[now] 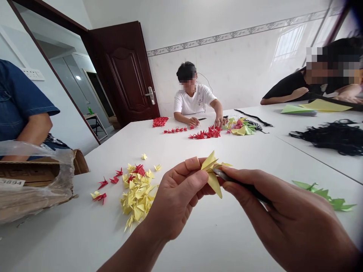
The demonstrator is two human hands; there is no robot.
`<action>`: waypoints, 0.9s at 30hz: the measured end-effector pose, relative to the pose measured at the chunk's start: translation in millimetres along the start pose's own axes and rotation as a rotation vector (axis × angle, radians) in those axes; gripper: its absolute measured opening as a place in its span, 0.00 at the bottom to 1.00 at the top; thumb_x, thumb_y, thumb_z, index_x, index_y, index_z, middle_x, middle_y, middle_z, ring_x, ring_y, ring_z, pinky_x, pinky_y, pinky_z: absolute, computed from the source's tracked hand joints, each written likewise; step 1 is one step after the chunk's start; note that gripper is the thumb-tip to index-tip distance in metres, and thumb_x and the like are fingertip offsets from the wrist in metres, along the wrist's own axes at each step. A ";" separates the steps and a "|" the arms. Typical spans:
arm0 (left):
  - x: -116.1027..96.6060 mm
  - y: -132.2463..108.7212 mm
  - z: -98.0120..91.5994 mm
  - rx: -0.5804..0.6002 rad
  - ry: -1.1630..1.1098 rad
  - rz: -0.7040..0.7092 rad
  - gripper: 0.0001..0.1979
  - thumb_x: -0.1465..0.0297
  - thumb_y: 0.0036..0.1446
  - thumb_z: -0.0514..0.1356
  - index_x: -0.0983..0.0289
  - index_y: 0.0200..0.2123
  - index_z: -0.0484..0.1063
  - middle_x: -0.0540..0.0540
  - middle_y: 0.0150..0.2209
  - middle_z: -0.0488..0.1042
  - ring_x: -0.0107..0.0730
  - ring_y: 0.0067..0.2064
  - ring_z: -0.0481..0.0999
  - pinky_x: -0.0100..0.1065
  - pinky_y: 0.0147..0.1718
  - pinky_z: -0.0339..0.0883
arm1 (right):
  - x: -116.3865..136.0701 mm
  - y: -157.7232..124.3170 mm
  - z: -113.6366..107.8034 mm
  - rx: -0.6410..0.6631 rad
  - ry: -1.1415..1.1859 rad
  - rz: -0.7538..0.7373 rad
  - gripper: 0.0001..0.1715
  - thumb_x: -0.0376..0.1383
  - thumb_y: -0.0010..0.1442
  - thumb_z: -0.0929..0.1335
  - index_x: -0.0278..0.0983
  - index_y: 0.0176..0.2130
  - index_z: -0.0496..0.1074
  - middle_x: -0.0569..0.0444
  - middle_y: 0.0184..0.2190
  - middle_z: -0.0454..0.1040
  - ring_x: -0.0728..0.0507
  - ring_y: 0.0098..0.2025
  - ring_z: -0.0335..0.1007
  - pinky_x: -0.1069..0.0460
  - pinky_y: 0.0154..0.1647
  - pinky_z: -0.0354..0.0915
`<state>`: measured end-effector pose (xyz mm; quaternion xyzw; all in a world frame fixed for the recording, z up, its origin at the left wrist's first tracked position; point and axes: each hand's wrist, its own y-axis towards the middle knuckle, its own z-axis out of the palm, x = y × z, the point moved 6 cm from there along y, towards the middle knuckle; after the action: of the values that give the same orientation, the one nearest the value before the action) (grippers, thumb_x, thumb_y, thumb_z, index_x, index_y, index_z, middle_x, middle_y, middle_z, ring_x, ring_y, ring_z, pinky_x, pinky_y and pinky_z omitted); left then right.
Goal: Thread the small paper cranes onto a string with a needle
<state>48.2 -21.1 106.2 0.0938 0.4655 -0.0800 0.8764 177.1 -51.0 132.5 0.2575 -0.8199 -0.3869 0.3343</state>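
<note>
Over the front of the table, my left hand [176, 193] pinches a yellow paper crane [214, 184] between thumb and fingers, its wings spread up and down. A wrap or band circles one of that hand's fingers. My right hand [286, 206] is closed around slim dark tweezers [249, 187], whose grey pointed tip meets the crane's middle. Much of the tool is hidden by my fingers. Left of my left hand lies a pile of yellow paper cranes [137, 198], with several red paper cranes [114, 180] beside and on it.
Green paper cranes [326, 194] lie beyond my right hand. A plastic-wrapped cardboard box [34, 189] stands at the left. Across the white table [93, 234], a person in white [195, 100] handles red cranes [208, 132]. Black tassels [331, 136] lie at the right, near another person's arm.
</note>
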 end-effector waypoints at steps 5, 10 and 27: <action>1.8 0.1 0.4 0.022 -0.017 0.001 0.04 0.74 0.49 0.64 0.62 0.32 0.77 0.48 0.29 0.77 0.20 0.31 0.74 0.22 0.33 0.70 | 1.3 -0.4 -2.5 -0.004 -0.020 0.011 0.11 0.34 0.60 0.64 0.42 0.43 0.71 0.55 0.35 0.78 0.46 0.29 0.75 0.53 0.29 0.69; 1.9 2.1 -1.1 0.031 -0.021 0.003 0.05 0.74 0.49 0.64 0.62 0.32 0.77 0.47 0.29 0.78 0.20 0.31 0.75 0.21 0.32 0.71 | 3.4 2.7 -3.1 0.007 -0.049 0.018 0.11 0.32 0.59 0.65 0.41 0.42 0.72 0.56 0.34 0.78 0.47 0.30 0.75 0.55 0.31 0.68; 3.2 8.2 -4.6 0.021 -0.043 0.026 0.05 0.75 0.50 0.62 0.64 0.33 0.76 0.49 0.30 0.78 0.20 0.31 0.75 0.21 0.31 0.71 | -2.6 2.9 1.8 -0.007 0.055 0.048 0.09 0.31 0.59 0.66 0.39 0.41 0.72 0.58 0.32 0.78 0.50 0.28 0.73 0.57 0.30 0.67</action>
<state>48.1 -12.2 101.7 0.1071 0.4445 -0.0752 0.8862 177.0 -46.7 133.1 0.2472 -0.8150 -0.3744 0.3668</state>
